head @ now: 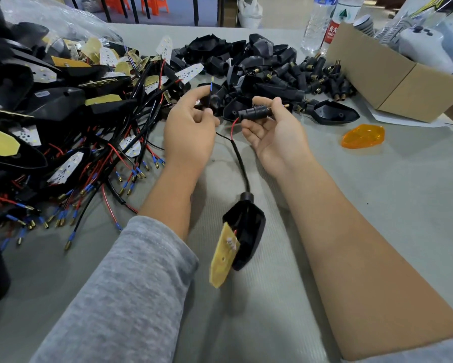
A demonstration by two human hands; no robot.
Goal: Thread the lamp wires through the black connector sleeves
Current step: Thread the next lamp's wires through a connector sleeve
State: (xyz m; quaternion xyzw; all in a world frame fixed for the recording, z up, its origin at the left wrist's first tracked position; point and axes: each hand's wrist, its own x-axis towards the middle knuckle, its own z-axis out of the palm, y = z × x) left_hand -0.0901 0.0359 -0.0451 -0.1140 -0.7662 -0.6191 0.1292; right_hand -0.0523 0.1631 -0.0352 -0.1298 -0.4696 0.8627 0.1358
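Hands: right (270,127) pinches ribbed black sleeve (257,111) | left (191,129) pinches wire (210,96)

We see bare grey table (377,200) open right of right forearm, only orange lens (363,136) lying there. Left side blocked: heap of wired lamps (63,121). Ahead, pile of black sleeves (285,74) bars reach; cardboard box (393,82) and bottles (322,22) wall far right. Between forearms, lamp housing (246,231) lies.

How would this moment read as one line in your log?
step: threading | right hand: holds black connector sleeve, red wire entering | left hand: pinches blue-tipped wire | lamp housing: hanging
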